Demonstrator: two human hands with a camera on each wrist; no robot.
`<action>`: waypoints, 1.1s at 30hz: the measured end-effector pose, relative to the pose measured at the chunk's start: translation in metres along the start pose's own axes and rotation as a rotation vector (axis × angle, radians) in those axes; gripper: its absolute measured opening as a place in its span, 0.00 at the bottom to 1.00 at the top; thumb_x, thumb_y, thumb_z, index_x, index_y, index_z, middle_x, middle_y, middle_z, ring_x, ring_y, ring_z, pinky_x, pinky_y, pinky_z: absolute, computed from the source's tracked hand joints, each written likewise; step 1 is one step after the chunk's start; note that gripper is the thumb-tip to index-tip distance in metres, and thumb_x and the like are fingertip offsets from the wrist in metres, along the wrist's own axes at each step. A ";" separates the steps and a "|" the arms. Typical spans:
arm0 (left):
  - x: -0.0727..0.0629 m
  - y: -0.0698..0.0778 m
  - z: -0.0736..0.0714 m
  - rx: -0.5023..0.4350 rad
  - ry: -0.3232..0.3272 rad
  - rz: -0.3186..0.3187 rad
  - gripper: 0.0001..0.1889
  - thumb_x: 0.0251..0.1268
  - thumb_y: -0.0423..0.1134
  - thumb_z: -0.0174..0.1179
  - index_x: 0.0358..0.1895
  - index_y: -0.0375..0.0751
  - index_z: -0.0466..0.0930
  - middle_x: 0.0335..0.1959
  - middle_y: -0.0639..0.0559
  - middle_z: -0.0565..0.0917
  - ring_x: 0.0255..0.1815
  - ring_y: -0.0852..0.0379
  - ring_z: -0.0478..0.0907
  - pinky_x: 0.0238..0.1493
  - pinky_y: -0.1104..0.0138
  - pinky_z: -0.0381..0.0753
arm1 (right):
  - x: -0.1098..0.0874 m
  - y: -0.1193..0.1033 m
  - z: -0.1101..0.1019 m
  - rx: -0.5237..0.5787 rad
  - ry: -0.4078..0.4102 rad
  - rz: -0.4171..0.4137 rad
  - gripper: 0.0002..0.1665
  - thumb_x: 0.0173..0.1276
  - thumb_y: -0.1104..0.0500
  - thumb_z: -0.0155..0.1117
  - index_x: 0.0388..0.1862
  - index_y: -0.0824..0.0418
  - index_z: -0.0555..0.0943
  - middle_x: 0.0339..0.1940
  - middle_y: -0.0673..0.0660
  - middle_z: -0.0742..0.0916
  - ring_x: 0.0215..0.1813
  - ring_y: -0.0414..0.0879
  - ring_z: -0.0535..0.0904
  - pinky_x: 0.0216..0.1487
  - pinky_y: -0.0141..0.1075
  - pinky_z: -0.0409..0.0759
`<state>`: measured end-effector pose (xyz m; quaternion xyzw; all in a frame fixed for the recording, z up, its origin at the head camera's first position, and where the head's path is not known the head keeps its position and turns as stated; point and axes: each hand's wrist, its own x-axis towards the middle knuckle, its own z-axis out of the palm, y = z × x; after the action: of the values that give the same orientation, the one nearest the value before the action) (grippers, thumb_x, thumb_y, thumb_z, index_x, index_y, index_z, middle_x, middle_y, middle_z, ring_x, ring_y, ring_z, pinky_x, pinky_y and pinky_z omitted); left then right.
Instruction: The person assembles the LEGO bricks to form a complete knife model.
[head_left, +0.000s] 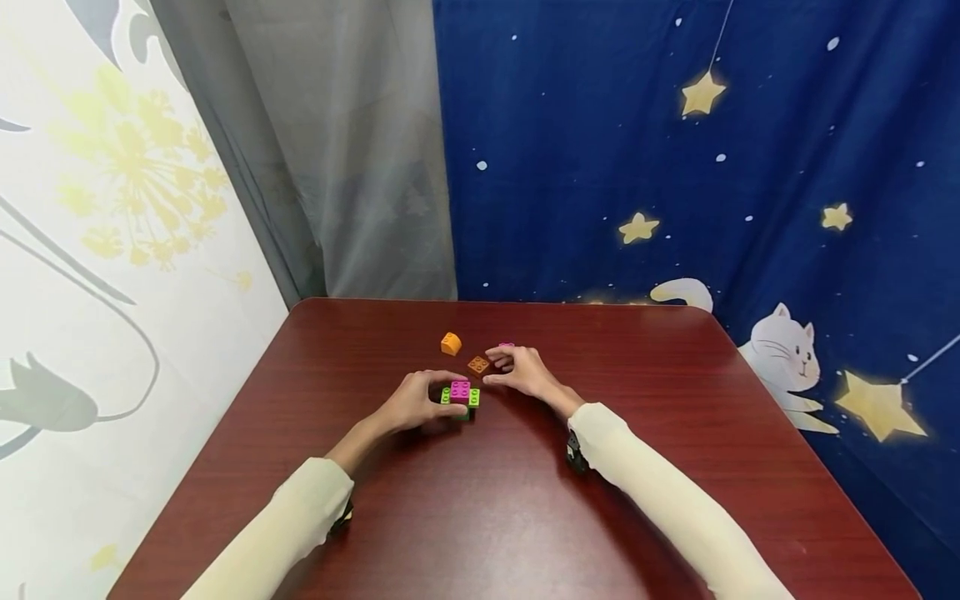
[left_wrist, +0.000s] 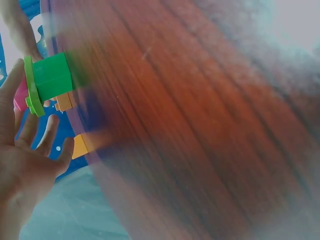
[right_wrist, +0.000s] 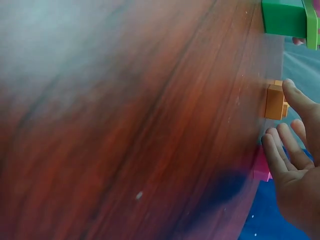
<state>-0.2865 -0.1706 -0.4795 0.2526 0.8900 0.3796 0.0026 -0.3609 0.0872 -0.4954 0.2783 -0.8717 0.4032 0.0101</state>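
Note:
My left hand (head_left: 416,402) holds a small stack of toy building bricks between thumb and fingers. The stack has a magenta brick (head_left: 461,390) on top, a lime green piece (head_left: 476,398) under it and a darker green brick (left_wrist: 54,76) at the bottom. To the right of the stack, my right hand (head_left: 525,371) has its fingers extended and thumb apart, with nothing held. Just beyond its fingertips lies a brown-orange brick (head_left: 477,365), studs up. Behind the right fingers a pink brick (head_left: 506,345) is mostly hidden in the head view.
An orange brick (head_left: 450,343) with a curved side sits farther back on the dark red wooden table (head_left: 480,517). A grey curtain (head_left: 375,150) and a blue star-patterned curtain (head_left: 570,125) hang behind the table, and a pale patterned sheet (head_left: 90,350) is on the left.

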 end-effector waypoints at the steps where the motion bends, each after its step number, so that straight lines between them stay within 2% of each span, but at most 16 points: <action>1: 0.000 0.001 0.000 -0.005 0.004 0.007 0.26 0.57 0.49 0.80 0.59 0.51 0.86 0.43 0.57 0.88 0.45 0.55 0.81 0.53 0.51 0.81 | 0.002 0.000 0.002 -0.003 0.002 0.003 0.32 0.60 0.59 0.83 0.61 0.66 0.84 0.53 0.62 0.89 0.51 0.54 0.88 0.54 0.41 0.85; 8: 0.001 0.003 -0.001 -0.037 -0.012 -0.005 0.20 0.60 0.48 0.78 0.53 0.47 0.88 0.42 0.53 0.89 0.44 0.51 0.82 0.52 0.50 0.82 | 0.012 -0.001 0.010 -0.039 -0.022 0.040 0.33 0.59 0.55 0.84 0.62 0.64 0.84 0.52 0.60 0.90 0.49 0.50 0.89 0.52 0.38 0.85; 16: 0.003 0.003 -0.002 -0.053 -0.007 -0.041 0.20 0.59 0.48 0.78 0.52 0.47 0.89 0.43 0.55 0.89 0.44 0.54 0.83 0.51 0.52 0.83 | 0.016 -0.004 0.013 -0.090 -0.017 0.052 0.29 0.59 0.56 0.84 0.59 0.59 0.87 0.51 0.57 0.91 0.47 0.47 0.89 0.52 0.37 0.85; 27: 0.002 0.002 0.000 -0.040 0.006 -0.052 0.21 0.57 0.49 0.79 0.52 0.47 0.89 0.41 0.56 0.89 0.42 0.53 0.81 0.50 0.52 0.83 | 0.003 -0.006 0.008 -0.074 -0.033 0.078 0.26 0.59 0.58 0.84 0.57 0.57 0.89 0.48 0.56 0.91 0.48 0.47 0.89 0.50 0.35 0.85; 33: 0.002 0.002 0.001 -0.054 0.011 -0.045 0.21 0.57 0.49 0.79 0.52 0.46 0.89 0.42 0.52 0.89 0.44 0.50 0.81 0.51 0.50 0.83 | -0.005 -0.012 -0.001 -0.074 -0.029 0.027 0.25 0.60 0.62 0.82 0.57 0.60 0.88 0.47 0.57 0.92 0.46 0.47 0.89 0.50 0.36 0.86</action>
<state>-0.2869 -0.1684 -0.4783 0.2303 0.8849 0.4047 0.0129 -0.3508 0.0841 -0.4877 0.2717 -0.8898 0.3666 0.0021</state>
